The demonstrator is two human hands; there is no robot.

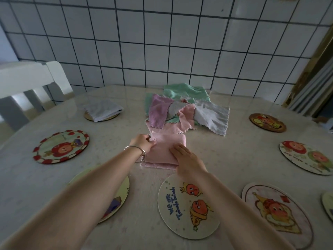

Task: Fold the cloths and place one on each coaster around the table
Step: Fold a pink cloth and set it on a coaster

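Observation:
A pink cloth (165, 147) lies partly folded on the table in front of me. My left hand (143, 142) pinches its left edge near the far corner. My right hand (186, 157) lies flat with straight fingers on the cloth's right near part. Behind it sits a loose pile of cloths (182, 109) in green, purple, pink and grey. A folded grey cloth (102, 109) rests on a coaster (89, 116) at the far left. Round picture coasters ring the table: one at the left (61, 147), one under my left forearm (119, 192), one near my right wrist (187, 206).
More coasters lie at the right: near (275, 213), middle (306, 156) and far (267, 122). A white chair (30, 82) stands at the table's left far side. A tiled wall (162, 42) runs behind the pale table (243, 141).

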